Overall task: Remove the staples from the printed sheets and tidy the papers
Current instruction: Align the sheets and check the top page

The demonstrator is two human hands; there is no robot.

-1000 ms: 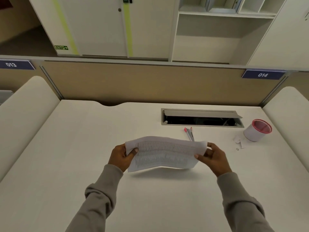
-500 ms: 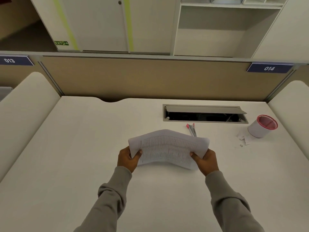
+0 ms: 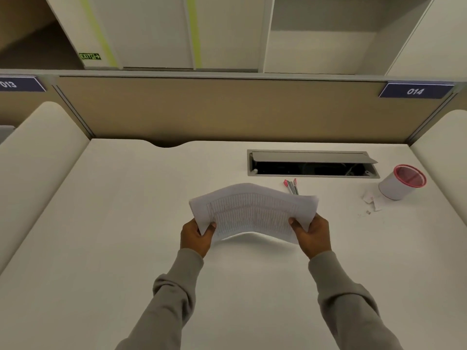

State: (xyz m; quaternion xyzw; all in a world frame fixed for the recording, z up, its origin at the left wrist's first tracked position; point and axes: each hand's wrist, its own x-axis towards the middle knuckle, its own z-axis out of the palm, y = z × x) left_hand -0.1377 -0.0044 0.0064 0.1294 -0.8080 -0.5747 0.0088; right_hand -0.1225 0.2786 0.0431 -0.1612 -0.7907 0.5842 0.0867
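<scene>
- The left hand (image 3: 195, 236) grasps the left end of the papers (image 3: 252, 213), with the thumb on top of the printed side and the other fingers hidden under them.
- The right hand (image 3: 313, 234) grasps the right end in the same way, thumb on top.
- The papers are a thin bundle with printed tables. They are held between both hands, a little above the middle of the white desk (image 3: 126, 223). The middle of the bundle bends upward like an arch and there is a shadow under it.
- I cannot tell if there is a staple in the papers.
- Just behind the papers lies a small grey tool with pink ends (image 3: 291, 186), partly covered by the top edge of the bundle.
- Farther back, a cable slot (image 3: 312, 164) in the desk has its flap open.
- At the right side stands a white cup with a red rim (image 3: 401, 181), and small paper scraps (image 3: 370, 198) lie just beside it.
- Both sleeves are grey.
</scene>
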